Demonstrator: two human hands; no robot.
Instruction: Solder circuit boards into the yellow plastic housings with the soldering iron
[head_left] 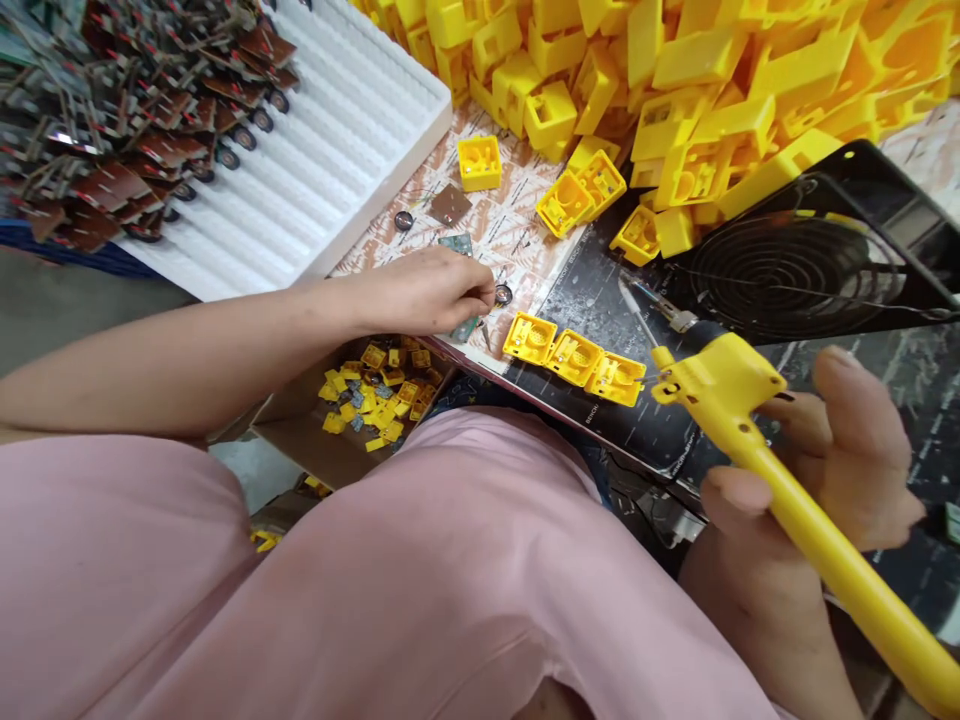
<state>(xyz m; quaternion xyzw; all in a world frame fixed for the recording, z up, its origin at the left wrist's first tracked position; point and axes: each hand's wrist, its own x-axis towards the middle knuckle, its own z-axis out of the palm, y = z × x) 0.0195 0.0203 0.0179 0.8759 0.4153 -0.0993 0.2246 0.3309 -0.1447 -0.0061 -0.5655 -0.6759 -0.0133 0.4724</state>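
Observation:
My left hand point(444, 290) is closed in a pinch over a green circuit board point(456, 243). A small round black part point(503, 294) sits right at its fingertips; what the fingers hold is hidden. In my right hand point(832, 460) is a yellow soldering gun point(731, 385), its metal tip and thin feed tube pointing up and left. Just left of the gun's nose, a row of three open yellow plastic housings point(574, 358) lies along the table edge. Beyond my left hand are a brown board point(450, 205) and another round part point(403, 221).
Yellow housings point(551, 115) are heaped at the back. A black fan point(787, 260) stands on the right. Brown boards with wires point(112, 185) are piled on a white foam tray point(300, 190) at left. Below the table edge, a cardboard box point(300, 440) holds yellow pieces.

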